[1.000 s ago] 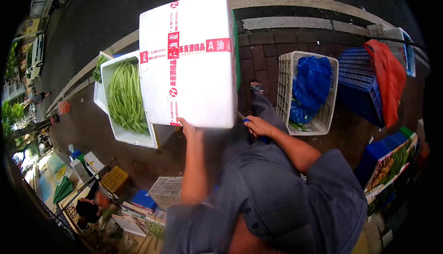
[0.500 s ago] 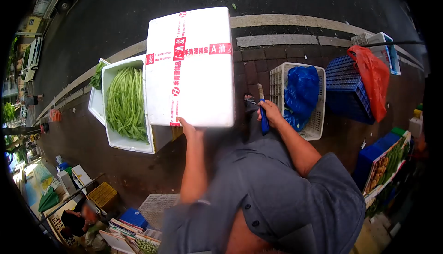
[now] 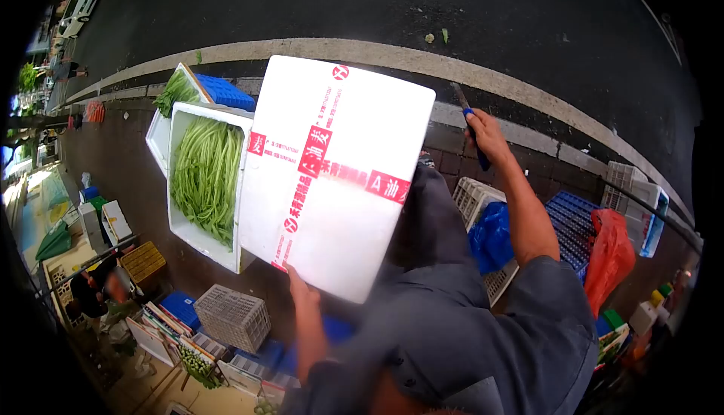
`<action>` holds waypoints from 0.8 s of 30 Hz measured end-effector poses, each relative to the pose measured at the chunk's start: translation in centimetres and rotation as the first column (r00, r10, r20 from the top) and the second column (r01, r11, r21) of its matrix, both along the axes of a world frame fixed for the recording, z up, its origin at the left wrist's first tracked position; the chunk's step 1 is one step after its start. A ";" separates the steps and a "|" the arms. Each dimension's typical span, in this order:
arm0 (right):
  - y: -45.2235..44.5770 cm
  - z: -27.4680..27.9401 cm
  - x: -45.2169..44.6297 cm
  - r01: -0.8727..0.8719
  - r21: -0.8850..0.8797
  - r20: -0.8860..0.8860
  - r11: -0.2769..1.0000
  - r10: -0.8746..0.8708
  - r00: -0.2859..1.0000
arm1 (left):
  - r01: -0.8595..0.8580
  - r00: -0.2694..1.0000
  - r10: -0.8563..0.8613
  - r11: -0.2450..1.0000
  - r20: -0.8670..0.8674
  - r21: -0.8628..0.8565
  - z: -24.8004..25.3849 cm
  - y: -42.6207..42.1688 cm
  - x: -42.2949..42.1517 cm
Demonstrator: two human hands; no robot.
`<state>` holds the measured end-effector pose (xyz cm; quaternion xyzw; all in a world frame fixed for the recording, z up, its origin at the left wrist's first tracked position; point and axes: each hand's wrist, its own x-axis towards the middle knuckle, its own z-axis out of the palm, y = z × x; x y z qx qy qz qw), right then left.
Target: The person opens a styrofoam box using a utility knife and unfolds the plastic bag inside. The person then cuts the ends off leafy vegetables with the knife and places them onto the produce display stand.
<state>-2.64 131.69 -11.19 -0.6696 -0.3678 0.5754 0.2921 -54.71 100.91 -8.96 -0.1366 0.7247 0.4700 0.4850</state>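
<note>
Left hand, fingers pinching a white box by its edge (red tape crossing on top); right hand, fingers closed around a knife.

white box, red-printed tape, blue-handled knife

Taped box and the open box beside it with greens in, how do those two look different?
The taped box shows a closed face with crossing red-and-white tape; the open box is uncovered, its long greens visible.
The taped box looks larger in this view than the open box.
The left hand touches the taped box's edge; neither hand touches the open box.
Both are white.
</note>
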 end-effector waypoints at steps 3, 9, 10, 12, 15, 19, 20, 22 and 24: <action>12.0 -0.1 -1.1 -0.293 0.048 0.093 0.955 0.288 0.953 | -0.193 0.979 0.193 0.981 0.067 0.001 3.0 4.1 2.2; 25.1 -3.8 -11.6 -0.764 0.102 0.301 0.638 0.712 0.634 | -0.131 0.984 0.126 0.991 0.123 0.034 1.6 7.2 2.3; 26.1 -4.2 -13.8 -0.768 0.073 0.309 0.636 0.718 0.624 | -0.149 0.983 0.148 0.989 0.107 -0.002 1.5 7.8 2.5; 28.0 -5.0 -17.2 -0.812 0.106 0.313 0.574 0.756 0.575 | -0.170 0.982 0.174 0.984 0.073 -0.055 1.4 8.0 2.6; 30.5 -4.9 -21.6 -0.853 -0.009 0.213 0.523 0.834 0.509 | -0.197 0.979 0.201 0.974 0.029 -0.115 0.6 7.5 2.1; 31.6 -5.9 -25.8 -0.843 0.151 0.290 0.517 0.792 0.537 | -0.237 0.971 0.237 0.961 -0.017 -0.144 0.4 6.8 2.2; 31.8 -6.3 -26.5 -0.854 0.141 0.301 0.501 0.800 0.519 | -0.227 0.974 0.226 0.964 -0.019 -0.136 0.0 6.4 2.1; 32.4 -6.4 -27.7 -0.873 0.118 0.326 0.473 0.812 0.484 | -0.239 0.971 0.236 0.957 -0.034 -0.166 0.1 6.7 2.3; 32.8 -6.7 -28.5 -0.869 0.155 0.313 0.470 0.811 0.495 | -0.252 0.968 0.246 0.951 -0.057 -0.179 -0.1 6.7 2.2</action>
